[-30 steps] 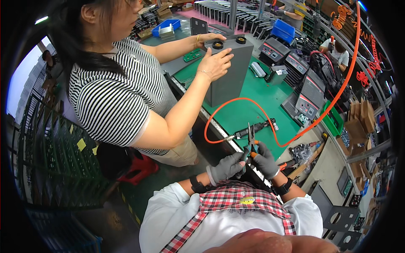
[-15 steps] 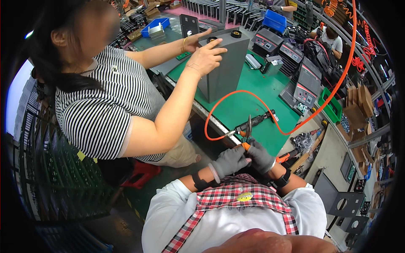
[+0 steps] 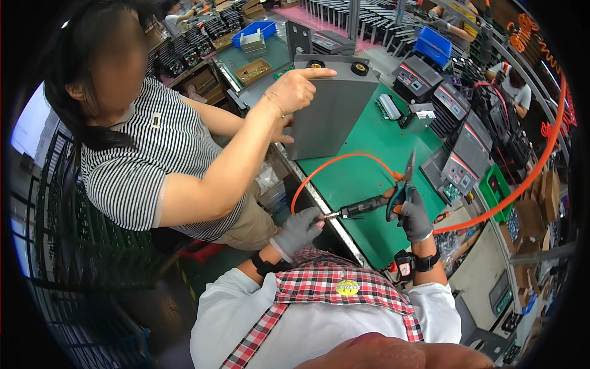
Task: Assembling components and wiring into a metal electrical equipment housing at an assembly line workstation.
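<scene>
My right hand (image 3: 415, 216), in a grey glove, is closed around the teal handles of scissors (image 3: 410, 166), whose blades point up and away over the green mat. My left hand (image 3: 298, 232), gloved with bare fingertips, is curled closed beside the metal end fitting of a black air tool (image 3: 362, 208). Whether the fingers grip that fitting or something small, I cannot make out. The air tool lies across the near edge of the green mat (image 3: 384, 240), its front end close to my right hand. An orange hose (image 3: 344, 156) loops behind it.
At my left, a person in a striped top has one hand (image 3: 294, 92) pointing across a tall grey metal casing (image 3: 335, 114). Dark machines with red-trimmed panels (image 3: 458, 175) stand at the right. Beyond them are a green bin (image 3: 495, 190) and a blue bin (image 3: 433, 46).
My hands have moved apart, the right lifting the scissors rightward, the left going left to the air tool's end. The other person's hands have shifted, one now pointing. The view has moved slightly.
</scene>
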The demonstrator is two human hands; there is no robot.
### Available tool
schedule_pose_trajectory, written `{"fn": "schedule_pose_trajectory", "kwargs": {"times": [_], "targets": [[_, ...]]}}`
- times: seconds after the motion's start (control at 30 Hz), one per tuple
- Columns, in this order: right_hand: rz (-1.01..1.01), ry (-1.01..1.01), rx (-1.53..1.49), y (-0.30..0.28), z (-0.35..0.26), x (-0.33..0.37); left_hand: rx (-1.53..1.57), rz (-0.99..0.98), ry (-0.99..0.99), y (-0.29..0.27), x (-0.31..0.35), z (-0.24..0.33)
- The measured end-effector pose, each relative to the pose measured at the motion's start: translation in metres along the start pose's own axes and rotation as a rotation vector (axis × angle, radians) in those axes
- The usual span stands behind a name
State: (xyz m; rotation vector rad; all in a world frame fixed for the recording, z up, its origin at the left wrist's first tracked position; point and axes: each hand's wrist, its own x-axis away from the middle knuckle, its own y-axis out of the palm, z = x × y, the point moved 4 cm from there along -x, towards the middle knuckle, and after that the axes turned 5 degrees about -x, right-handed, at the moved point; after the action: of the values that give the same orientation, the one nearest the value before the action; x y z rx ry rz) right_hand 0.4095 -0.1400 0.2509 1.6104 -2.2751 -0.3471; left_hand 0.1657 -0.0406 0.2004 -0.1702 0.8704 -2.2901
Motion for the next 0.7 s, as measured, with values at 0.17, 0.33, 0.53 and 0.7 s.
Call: {"fn": "schedule_pose_trajectory", "kwargs": {"times": [0.17,0.33,0.53,0.7], "targets": [[0.200,-0.183,0.100,-0.042,0.003,-0.018,-0.242,0.210,0.085,0.015,-0.014,-0.005],[0.240,0.155,-0.125,-0.089,0.089,-0.018,-0.296,-0.271,0.026,0.064,-0.049,-0.048],[0.320,0.198,-0.101,-0.098,0.105,0.003,-0.469,-0.352,0.260,0.128,-0.074,-0.066],[0.188,0.084,0.190,-0.065,0.047,-0.002,-0.726,0.055,1.047,0.069,-0.081,-0.009]]}}
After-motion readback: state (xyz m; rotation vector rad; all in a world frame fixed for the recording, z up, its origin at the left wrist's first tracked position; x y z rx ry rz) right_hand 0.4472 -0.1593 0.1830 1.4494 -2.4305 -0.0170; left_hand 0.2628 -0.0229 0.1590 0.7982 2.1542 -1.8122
